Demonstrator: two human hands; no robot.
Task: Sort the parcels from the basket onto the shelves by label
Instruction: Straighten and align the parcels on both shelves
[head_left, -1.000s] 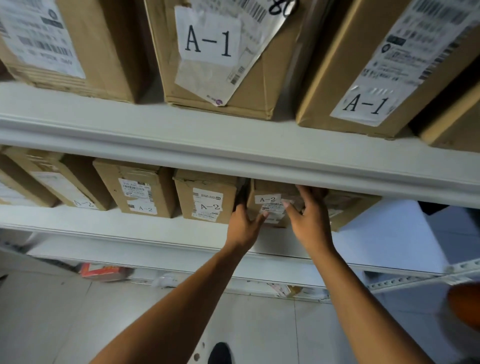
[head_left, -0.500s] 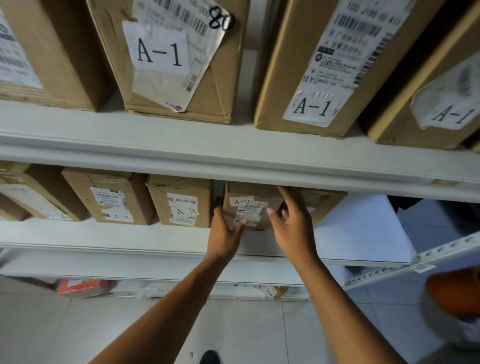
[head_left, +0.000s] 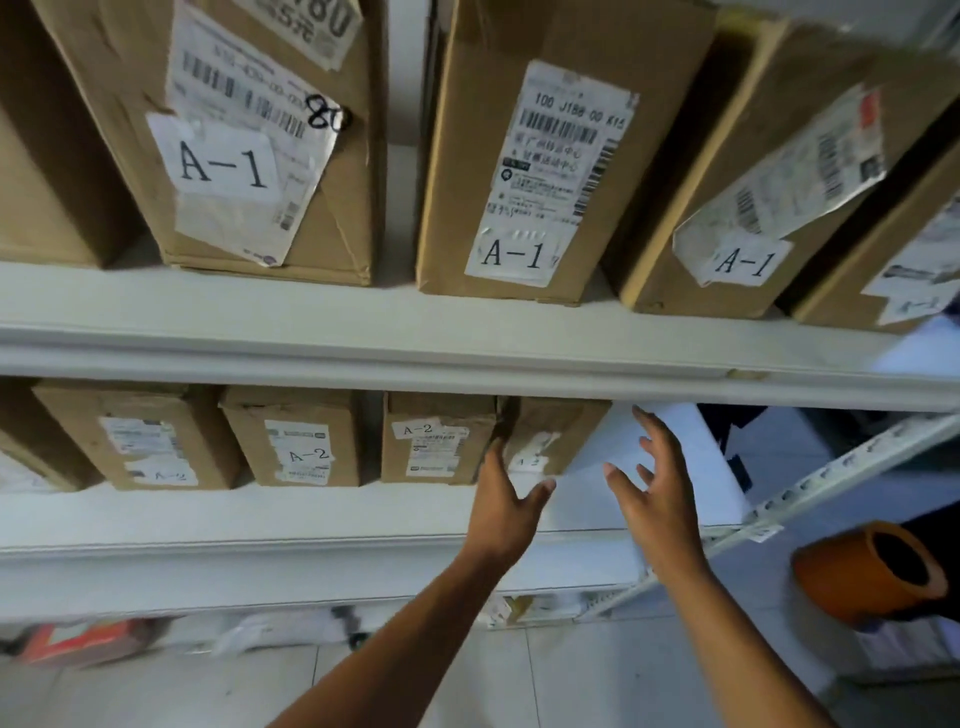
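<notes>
2 hands (head_left: 582, 493) near matte cardboard parcels (head_left: 436, 439).

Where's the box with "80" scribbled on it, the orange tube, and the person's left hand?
Box marked "80" (head_left: 343, 208): head view, bare cardboard right of labels.
Orange tube (head_left: 831, 582): head view, outer wall.
Left hand (head_left: 501, 512): head view, back of hand.

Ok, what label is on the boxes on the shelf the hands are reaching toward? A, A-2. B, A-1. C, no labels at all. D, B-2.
A: both hands, left hand and right hand, are at the lower shelf, where the boxes read A-2; the A-1 boxes sit on the shelf above.
</notes>
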